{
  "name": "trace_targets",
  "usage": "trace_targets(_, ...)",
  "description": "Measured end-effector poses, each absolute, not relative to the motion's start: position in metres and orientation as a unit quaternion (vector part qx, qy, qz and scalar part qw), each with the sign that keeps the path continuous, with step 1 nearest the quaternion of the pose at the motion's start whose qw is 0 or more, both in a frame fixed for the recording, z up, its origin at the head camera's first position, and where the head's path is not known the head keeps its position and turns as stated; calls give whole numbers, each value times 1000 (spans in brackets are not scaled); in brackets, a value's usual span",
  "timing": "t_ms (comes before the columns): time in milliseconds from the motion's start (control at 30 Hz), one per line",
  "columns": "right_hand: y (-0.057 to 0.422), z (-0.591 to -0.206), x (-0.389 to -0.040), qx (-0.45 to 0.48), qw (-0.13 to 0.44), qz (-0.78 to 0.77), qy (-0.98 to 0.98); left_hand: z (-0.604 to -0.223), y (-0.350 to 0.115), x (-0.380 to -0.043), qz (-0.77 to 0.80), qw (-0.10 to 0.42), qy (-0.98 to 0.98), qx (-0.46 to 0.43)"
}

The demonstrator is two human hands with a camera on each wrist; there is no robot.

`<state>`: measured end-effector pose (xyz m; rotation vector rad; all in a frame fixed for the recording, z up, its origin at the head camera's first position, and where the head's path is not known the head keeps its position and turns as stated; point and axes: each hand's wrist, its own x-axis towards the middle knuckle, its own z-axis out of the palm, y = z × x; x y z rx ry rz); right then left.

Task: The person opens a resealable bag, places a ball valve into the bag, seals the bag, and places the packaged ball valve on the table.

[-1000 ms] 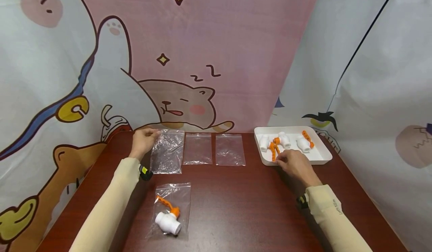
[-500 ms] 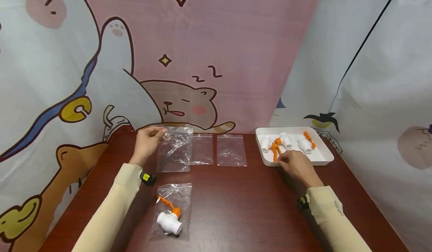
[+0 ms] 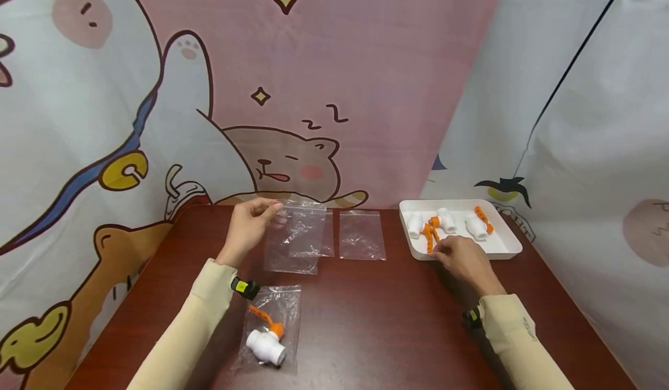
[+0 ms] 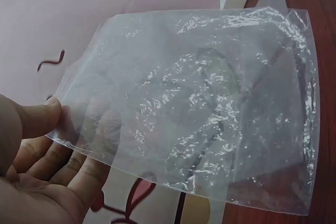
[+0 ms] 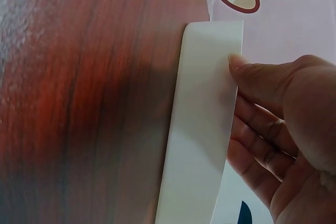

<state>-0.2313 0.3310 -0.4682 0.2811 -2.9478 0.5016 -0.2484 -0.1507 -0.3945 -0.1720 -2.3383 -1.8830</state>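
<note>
Pinches a clear zip bag [image 4: 178, 108] near its upper left corner with the left hand [image 3: 248, 230], thumb on one face, fingers behind. Extends rightward from that hand, long axis running from the far zip edge back toward the body, overlapping a second bag [image 3: 328, 236] in the head view. Cannot tell whether touching that one or just above it.

At the near left part of the white tray [image 3: 491, 256], rests the right hand [image 3: 462, 262] astride the rim, thumb tip at the outer side, other fingers beyond the wall. Cannot tell whether gripping the rim or only touching it, fingertips being hidden. Much nearer to the white valves [image 3: 477, 227] than the left hand; just left of the right fingers, inside the tray, two orange handles [image 3: 429, 240], close together and pointing roughly toward the near rim.

Between the held bag and the tray, a third bag [image 3: 362, 235], flat on the table [image 3: 376, 320]. Nearer the body, below the left wrist, a filled bag [image 3: 292, 311] with one orange-handled valve [image 3: 265, 346] inside, well apart from the tray. Close behind everything, a printed cloth [image 3: 397, 88].
</note>
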Motion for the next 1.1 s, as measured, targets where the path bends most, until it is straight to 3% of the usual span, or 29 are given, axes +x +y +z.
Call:
trace_targets(700,328,-468,-226,95,68,247,-962,-376,-97,-213,-613,39,-773,-159)
trace_targets(1100,276,-425,-205,113,63,353,-926,-374,-70,-197,-620,8,-756,-207)
